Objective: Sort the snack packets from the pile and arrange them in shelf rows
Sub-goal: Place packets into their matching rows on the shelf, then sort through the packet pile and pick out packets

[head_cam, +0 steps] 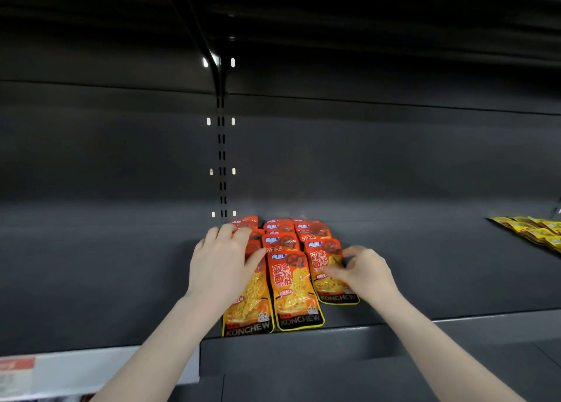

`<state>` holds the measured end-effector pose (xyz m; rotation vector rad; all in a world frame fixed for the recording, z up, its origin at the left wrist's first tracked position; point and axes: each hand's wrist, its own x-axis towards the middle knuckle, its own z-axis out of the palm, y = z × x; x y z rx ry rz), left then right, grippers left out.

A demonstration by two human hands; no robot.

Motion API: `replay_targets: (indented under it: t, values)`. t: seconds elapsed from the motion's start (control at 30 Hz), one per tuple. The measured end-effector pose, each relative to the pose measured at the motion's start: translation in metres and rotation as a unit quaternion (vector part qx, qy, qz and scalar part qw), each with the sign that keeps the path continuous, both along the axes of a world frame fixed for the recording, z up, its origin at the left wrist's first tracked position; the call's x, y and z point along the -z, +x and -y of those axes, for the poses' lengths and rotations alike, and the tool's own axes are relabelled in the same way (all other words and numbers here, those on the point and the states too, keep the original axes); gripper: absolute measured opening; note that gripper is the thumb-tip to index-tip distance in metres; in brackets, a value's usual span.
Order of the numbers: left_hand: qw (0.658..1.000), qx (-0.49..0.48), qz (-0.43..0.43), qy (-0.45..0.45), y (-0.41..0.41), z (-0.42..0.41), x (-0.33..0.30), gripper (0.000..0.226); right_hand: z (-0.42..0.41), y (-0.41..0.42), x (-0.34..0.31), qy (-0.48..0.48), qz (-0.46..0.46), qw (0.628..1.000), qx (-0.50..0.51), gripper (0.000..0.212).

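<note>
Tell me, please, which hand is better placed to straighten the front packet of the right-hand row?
Right, probably. The right hand already pinches that packet at its right edge, while the left hand rests flat on the left row, across the middle row.

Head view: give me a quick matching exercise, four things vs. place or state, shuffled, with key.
Things:
1. left hand
2. right hand
3. yellow packets
4. middle front packet

Place or state:
A. far right of the shelf
B. pinches the front packet of the right row
C. lies flat between the two hands, untouched
D. rests flat on the left row of orange packets

Pairs: 1-D, 2-B, 3-A, 4-C
</note>
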<state>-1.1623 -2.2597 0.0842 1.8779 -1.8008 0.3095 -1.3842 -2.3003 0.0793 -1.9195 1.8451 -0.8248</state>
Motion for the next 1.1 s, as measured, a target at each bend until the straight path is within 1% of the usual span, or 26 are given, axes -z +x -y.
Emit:
replay_targets:
  t: [0.07, 0.17, 0.23, 0.3, 0.37, 0.5, 0.6, 0.7, 0.8, 0.93, 1.1]
  values:
    - [1.000, -0.009, 0.006, 0.019, 0.000, 0.000, 0.000, 0.052, 0.000, 0.002, 0.003, -0.005, -0.010, 1.000, 0.001, 0.040]
    - [0.999, -0.022, 0.015, 0.039, -0.002, 0.001, -0.003, 0.054, 0.002, 0.003, 0.008, -0.009, -0.015, 1.000, 0.000, 0.039]
    - [0.999, -0.023, 0.009, 0.038, -0.006, -0.001, -0.006, 0.055, 0.003, -0.001, 0.009, -0.026, -0.006, 1.000, 0.002, 0.039]
    - [0.999, -0.019, 0.007, 0.032, -0.014, -0.003, -0.010, 0.055, 0.001, -0.010, 0.005, -0.051, -0.027, 0.998, 0.014, 0.042]
    - [0.999, -0.012, 0.016, 0.030, -0.027, -0.004, -0.013, 0.055, -0.001, -0.028, -0.001, -0.074, -0.042, 0.996, 0.023, 0.040]
    - [0.999, 0.007, 0.023, 0.023, -0.069, -0.002, -0.024, 0.052, -0.006, -0.085, -0.007, -0.088, -0.056, 0.994, 0.025, 0.031]
    - [0.999, 0.024, 0.036, 0.015, -0.117, 0.001, -0.032, 0.051, -0.010, -0.142, -0.011, -0.129, -0.127, 0.983, 0.041, 0.031]
    - [0.999, 0.041, 0.032, 0.012, -0.179, 0.006, -0.038, 0.049, -0.010, -0.210, -0.018, -0.162, -0.211, 0.962, 0.066, 0.033]
    - [0.998, 0.061, 0.025, 0.014, -0.252, 0.012, -0.043, 0.049, -0.008, -0.286, -0.024, -0.189, -0.258, 0.944, 0.084, 0.031]
    - [0.997, 0.079, 0.019, 0.015, -0.355, 0.019, -0.047, 0.050, -0.005, -0.390, -0.029, -0.217, -0.277, 0.930, 0.106, 0.018]
    - [0.995, 0.092, 0.004, 0.027, -0.470, 0.031, -0.047, 0.050, 0.004, -0.504, -0.032, -0.192, -0.308, 0.922, 0.137, 0.021]
